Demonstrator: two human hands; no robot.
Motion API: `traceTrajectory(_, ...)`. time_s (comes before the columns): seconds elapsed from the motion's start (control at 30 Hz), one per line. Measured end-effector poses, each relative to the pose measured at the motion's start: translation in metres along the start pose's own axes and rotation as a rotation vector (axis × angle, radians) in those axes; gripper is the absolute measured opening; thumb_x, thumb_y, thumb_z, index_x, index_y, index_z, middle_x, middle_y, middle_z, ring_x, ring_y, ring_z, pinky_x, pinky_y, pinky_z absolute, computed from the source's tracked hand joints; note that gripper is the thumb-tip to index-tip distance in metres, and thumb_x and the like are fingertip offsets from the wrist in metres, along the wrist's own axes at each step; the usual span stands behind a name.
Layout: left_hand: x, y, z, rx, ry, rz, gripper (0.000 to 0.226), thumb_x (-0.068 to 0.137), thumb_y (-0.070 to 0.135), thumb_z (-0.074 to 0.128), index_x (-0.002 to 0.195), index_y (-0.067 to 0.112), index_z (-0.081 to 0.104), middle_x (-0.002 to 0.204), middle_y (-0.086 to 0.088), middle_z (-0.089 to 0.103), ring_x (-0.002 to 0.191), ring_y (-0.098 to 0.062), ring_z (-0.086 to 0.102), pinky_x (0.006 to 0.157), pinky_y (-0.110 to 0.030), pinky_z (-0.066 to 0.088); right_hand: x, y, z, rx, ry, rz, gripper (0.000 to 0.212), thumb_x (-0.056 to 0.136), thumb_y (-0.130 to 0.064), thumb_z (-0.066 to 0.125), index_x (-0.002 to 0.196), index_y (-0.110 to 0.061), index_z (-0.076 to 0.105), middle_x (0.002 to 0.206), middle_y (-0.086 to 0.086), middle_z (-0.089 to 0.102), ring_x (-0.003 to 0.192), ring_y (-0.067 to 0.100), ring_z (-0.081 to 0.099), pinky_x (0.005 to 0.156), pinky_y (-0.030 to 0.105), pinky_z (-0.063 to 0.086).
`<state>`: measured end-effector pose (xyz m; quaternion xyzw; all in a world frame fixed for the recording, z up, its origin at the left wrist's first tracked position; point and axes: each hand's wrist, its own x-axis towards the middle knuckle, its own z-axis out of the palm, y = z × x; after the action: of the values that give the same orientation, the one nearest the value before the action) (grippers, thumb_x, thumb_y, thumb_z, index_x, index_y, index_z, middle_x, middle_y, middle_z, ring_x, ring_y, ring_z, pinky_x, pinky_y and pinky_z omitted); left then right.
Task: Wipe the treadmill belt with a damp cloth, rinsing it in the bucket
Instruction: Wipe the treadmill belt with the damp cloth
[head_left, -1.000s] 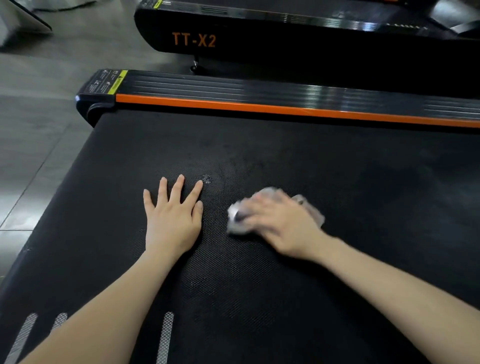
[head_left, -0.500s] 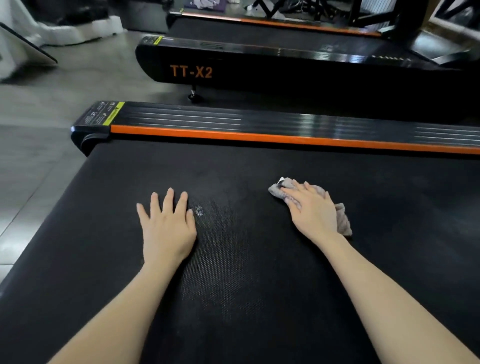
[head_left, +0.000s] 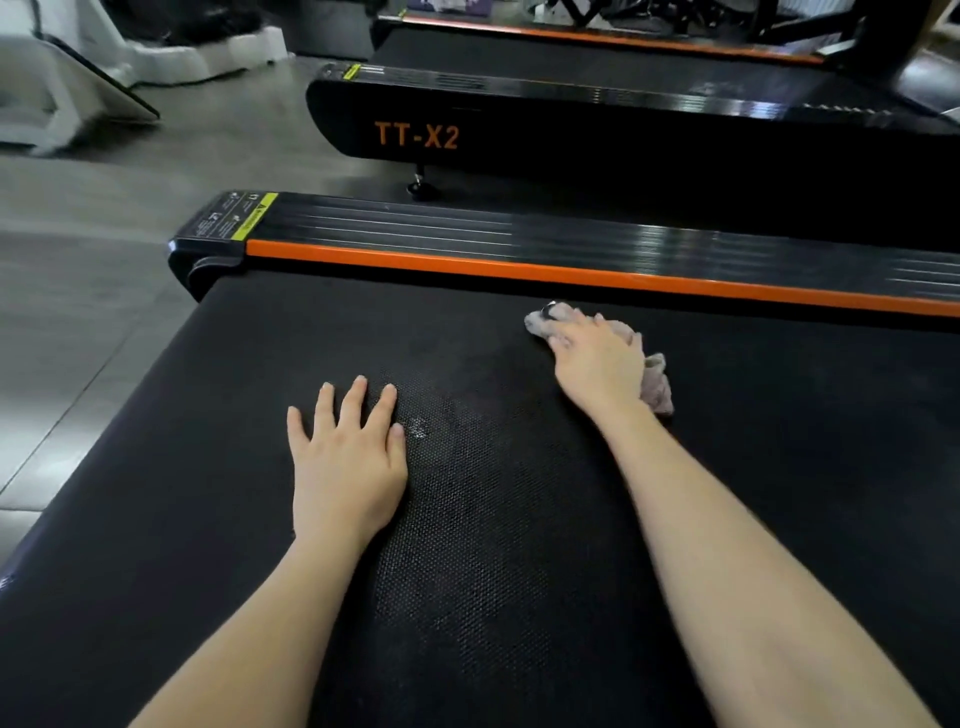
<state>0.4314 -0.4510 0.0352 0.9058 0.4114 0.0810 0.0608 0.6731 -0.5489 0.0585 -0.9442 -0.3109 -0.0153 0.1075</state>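
Note:
The black textured treadmill belt (head_left: 467, 571) fills the lower view. My right hand (head_left: 597, 364) presses a crumpled pale grey cloth (head_left: 657, 382) flat on the belt, close to the orange strip of the far side rail (head_left: 571, 273). The cloth sticks out past my fingertips and behind my wrist. My left hand (head_left: 345, 457) rests palm down on the belt with straight, spread fingers, holding nothing. A small whitish wet spot (head_left: 418, 428) lies just right of its fingers. No bucket is in view.
Beyond the rail stands a second black treadmill marked TT-X2 (head_left: 415, 136), with a third behind it. Grey tiled floor (head_left: 78, 312) lies to the left. White foam packing (head_left: 171, 47) sits at the top left.
My right hand has slid the cloth away from me and to the right, from beside my left hand up towards the orange rail. My left hand has stayed in place.

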Motion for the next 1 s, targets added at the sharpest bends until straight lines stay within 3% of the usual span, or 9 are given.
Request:
traceTrajectory(0.07, 0.001, 0.0, 0.0, 0.001, -0.001, -0.001, 0.052, 0.098, 0.042, 0.021, 0.149, 0.033, 0.025, 0.157, 0.0, 0.021, 0.146, -0.026, 0.009, 0.116, -0.051, 0.002, -0.006, -0.026, 0.004, -0.065, 0.064, -0.005, 0.035, 0.097, -0.033, 0.032, 0.128, -0.04, 0.049, 0.143, -0.002, 0.043, 0.131, 0.029, 0.039, 0.102, 0.055, 0.025)
traceTrajectory(0.23, 0.001, -0.003, 0.001, -0.01, 0.003, -0.002, 0.051, 0.098, 0.042, 0.024, 0.148, 0.034, 0.027, 0.157, 0.0, 0.022, 0.145, -0.026, 0.011, 0.116, -0.05, 0.003, -0.036, -0.051, 0.015, -0.031, -0.079, -0.62, 0.035, 0.098, -0.04, 0.035, 0.13, -0.048, 0.049, 0.149, -0.012, 0.038, 0.137, 0.019, 0.033, 0.107, 0.048, 0.021)
traceTrajectory(0.3, 0.0, -0.003, 0.001, -0.022, 0.008, 0.001, 0.05, 0.098, 0.042, 0.025, 0.147, 0.035, 0.028, 0.157, 0.001, 0.023, 0.145, -0.025, 0.011, 0.116, -0.05, 0.002, -0.017, -0.008, 0.002, -0.04, 0.027, -0.509, 0.036, 0.098, -0.036, 0.035, 0.127, -0.05, 0.049, 0.145, -0.019, 0.04, 0.13, 0.017, 0.04, 0.103, 0.044, 0.026)
traceTrajectory(0.37, 0.001, -0.003, 0.001, -0.024, 0.006, 0.002, 0.051, 0.097, 0.043, 0.024, 0.147, 0.035, 0.027, 0.157, 0.001, 0.022, 0.146, -0.025, 0.009, 0.116, -0.049, 0.001, 0.003, 0.052, -0.009, -0.113, 0.16, -0.141, 0.036, 0.097, -0.033, 0.033, 0.129, -0.044, 0.048, 0.14, -0.011, 0.047, 0.121, 0.022, 0.045, 0.101, 0.047, 0.032)
traceTrajectory(0.5, 0.001, -0.001, 0.001, -0.024, 0.002, 0.002, 0.052, 0.097, 0.044, 0.021, 0.149, 0.035, 0.024, 0.158, 0.0, 0.019, 0.146, -0.025, 0.006, 0.116, -0.049, -0.002, 0.023, 0.087, -0.019, -0.081, 0.079, 0.461, 0.033, 0.095, -0.027, 0.035, 0.125, -0.025, 0.049, 0.132, 0.013, 0.051, 0.128, 0.038, 0.039, 0.105, 0.066, 0.021)
traceTrajectory(0.73, 0.001, 0.0, -0.001, -0.043, -0.005, 0.008, 0.054, 0.096, 0.044, 0.018, 0.149, 0.034, 0.022, 0.158, 0.0, 0.017, 0.146, -0.025, 0.003, 0.116, -0.049, -0.004, 0.039, -0.056, 0.022, -0.174, 0.084, 0.012, 0.037, 0.091, -0.021, 0.037, 0.126, -0.031, 0.045, 0.13, 0.009, 0.049, 0.119, 0.034, 0.042, 0.098, 0.065, 0.024)
traceTrajectory(0.87, -0.002, -0.002, -0.003, -0.053, -0.017, 0.013, 0.053, 0.097, 0.044, 0.018, 0.149, 0.035, 0.02, 0.159, 0.0, 0.016, 0.147, -0.024, 0.002, 0.116, -0.049, -0.004, 0.032, -0.049, 0.014, -0.128, 0.051, -0.251, 0.038, 0.097, -0.032, 0.036, 0.135, -0.03, 0.041, 0.138, 0.0, 0.047, 0.124, 0.027, 0.043, 0.1, 0.053, 0.032)
traceTrajectory(0.93, -0.001, -0.002, -0.003, -0.048, -0.022, 0.013, 0.053, 0.097, 0.045, 0.017, 0.149, 0.036, 0.019, 0.159, 0.001, 0.014, 0.147, -0.024, 0.001, 0.116, -0.049, -0.004, 0.036, -0.002, 0.002, -0.123, 0.141, -0.21, 0.031, 0.096, -0.03, 0.038, 0.124, -0.036, 0.05, 0.129, -0.003, 0.055, 0.115, 0.026, 0.051, 0.094, 0.047, 0.039)
traceTrajectory(1.0, 0.0, -0.001, -0.002, -0.028, -0.023, 0.015, 0.054, 0.097, 0.044, 0.016, 0.15, 0.035, 0.018, 0.159, 0.0, 0.014, 0.147, -0.025, 0.001, 0.116, -0.05, -0.003, 0.036, 0.045, -0.01, -0.093, 0.158, 0.07, 0.029, 0.096, -0.026, 0.038, 0.122, -0.03, 0.051, 0.125, 0.005, 0.058, 0.116, 0.03, 0.05, 0.097, 0.053, 0.036)
